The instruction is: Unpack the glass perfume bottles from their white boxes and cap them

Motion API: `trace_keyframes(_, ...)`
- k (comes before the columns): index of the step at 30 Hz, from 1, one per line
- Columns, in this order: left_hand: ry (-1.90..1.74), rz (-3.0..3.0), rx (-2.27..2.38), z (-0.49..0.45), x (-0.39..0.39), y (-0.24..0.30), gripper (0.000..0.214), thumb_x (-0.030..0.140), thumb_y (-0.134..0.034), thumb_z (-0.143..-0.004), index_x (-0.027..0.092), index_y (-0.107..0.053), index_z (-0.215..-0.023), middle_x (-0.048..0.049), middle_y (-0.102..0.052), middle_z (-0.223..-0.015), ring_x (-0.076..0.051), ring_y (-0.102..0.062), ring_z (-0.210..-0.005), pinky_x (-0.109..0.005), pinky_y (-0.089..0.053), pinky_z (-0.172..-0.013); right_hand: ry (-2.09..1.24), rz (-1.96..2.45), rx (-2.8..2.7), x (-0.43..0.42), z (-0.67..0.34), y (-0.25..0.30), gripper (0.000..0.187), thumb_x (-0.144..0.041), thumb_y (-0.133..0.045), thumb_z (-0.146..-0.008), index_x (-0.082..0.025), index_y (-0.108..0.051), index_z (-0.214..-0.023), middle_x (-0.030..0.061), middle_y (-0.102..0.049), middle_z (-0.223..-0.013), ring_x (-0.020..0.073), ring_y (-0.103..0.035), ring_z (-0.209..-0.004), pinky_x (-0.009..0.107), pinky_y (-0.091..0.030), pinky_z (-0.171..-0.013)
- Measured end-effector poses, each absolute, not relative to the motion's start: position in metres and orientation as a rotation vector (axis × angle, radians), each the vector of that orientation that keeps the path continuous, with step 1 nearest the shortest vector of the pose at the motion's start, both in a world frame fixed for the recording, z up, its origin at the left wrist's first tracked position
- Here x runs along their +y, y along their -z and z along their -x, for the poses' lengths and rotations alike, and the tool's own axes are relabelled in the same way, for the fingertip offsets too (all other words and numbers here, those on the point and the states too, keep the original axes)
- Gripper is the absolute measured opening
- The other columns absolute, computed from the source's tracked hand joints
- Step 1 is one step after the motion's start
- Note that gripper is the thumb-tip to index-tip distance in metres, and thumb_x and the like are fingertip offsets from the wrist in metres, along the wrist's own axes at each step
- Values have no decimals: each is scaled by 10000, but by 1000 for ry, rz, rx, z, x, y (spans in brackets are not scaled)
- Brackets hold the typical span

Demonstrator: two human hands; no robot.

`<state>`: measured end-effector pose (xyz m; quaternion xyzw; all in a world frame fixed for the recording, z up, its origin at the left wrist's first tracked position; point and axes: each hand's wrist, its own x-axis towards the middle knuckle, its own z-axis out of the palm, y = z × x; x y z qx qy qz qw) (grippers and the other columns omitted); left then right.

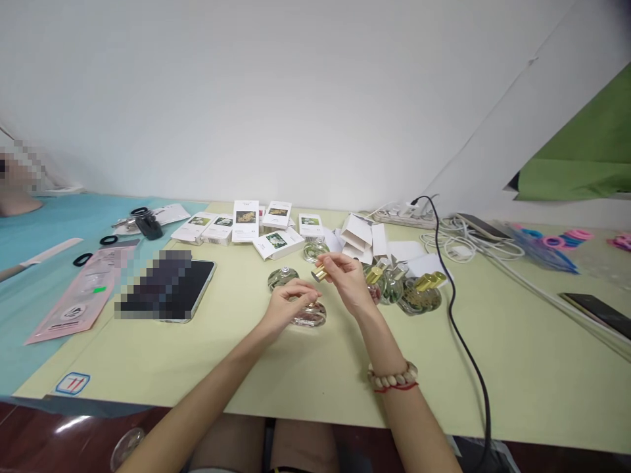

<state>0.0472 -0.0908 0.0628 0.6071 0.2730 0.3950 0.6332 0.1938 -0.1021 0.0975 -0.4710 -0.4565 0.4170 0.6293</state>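
Between the thumb and fingers of my right hand (348,279) is a gold perfume bottle cap (320,272), held above the table. My left hand (288,303) has its fingers closed at the neck of a round glass perfume bottle (310,318), which stands on the table; the fingers hide its top. Just behind my left hand stands a second glass bottle (280,278) with its sprayer bare. Another glass bottle (315,249) is farther back. To the right of my right hand, several capped perfume bottles (419,297) stand close together.
Several small white boxes (245,223) lie along the wall, with opened cartons (358,235) beside them. A phone (197,289) rests at left near a pink packet (73,309) and a dark jar (148,225). A black cable (461,335) crosses the table at right.
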Motion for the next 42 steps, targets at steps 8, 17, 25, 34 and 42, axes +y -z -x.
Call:
trace_keyframes(8,-935,-1574,598,-40,-83,-63,168,324,-646,-701,183,-706,-770,-73,-584,-900,-168,-543,-873,-307,-454,-803,-973,966,-1357,-109,-197,-105,190,-346,-673,-681,-224,-703,-824,39,-560,-758,119,-496,-682,241,-396,-554)
trace_keyframes(17,-926,-1680,592,-38,-81,-62,161,323,-665,-677,183,-701,-747,-71,-589,-864,-160,-551,-847,-311,-446,-800,-1006,985,-1359,-111,-197,-106,203,-370,-658,-690,-221,-701,-821,46,-560,-779,132,-498,-704,241,-413,-548)
trace_keyframes(25,-906,-1820,623,-33,-89,-77,207,339,-648,-696,162,-692,-792,-81,-582,-921,-164,-544,-870,-294,-429,-800,-1041,964,-1446,-111,-197,-106,179,-318,-660,-699,-212,-701,-837,38,-550,-750,118,-498,-695,246,-403,-592)
trace_keyframes(34,-1027,-1916,655,-35,-96,-76,168,291,-598,-727,164,-679,-802,-74,-586,-890,-152,-550,-828,-274,-460,-719,-1115,992,-1520,-110,-193,-103,196,-313,-679,-674,-195,-701,-829,45,-564,-764,127,-506,-705,248,-418,-597)
trace_keyframes(42,-1038,-1872,647,-36,-97,-74,170,290,-604,-720,163,-679,-806,-81,-597,-865,-153,-568,-791,-267,-484,-662,-1108,1028,-1262,-109,-199,-95,277,-328,-700,-643,-218,-680,-897,50,-616,-950,145,-552,-866,286,-452,-772)
